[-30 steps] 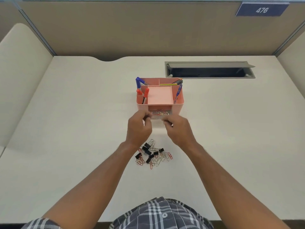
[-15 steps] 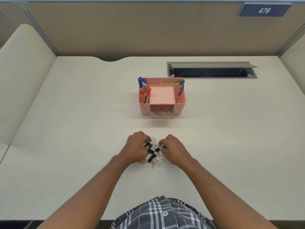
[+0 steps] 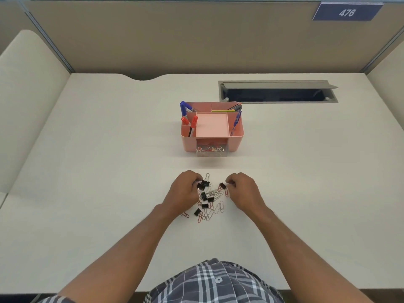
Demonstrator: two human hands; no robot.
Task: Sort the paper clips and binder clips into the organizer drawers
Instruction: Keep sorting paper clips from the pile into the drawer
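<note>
Both hands are now lying curled over the clip pile near the tabletop's (image 3: 87,171) front edge, having drawn back from the drawer. A grey cable slot (image 3: 277,92) is sitting open near the back edge. Mid-tabletop, the pink organizer (image 3: 236,141) is holding pens, its clear drawer (image 3: 211,151) standing out with paper clips inside. The left hand (image 3: 182,193) is pinching a binder clip (image 3: 201,186); whether the right hand (image 3: 242,191) is gripping anything is hard to tell. Mixed clips (image 3: 211,204) are lying between them.
</note>
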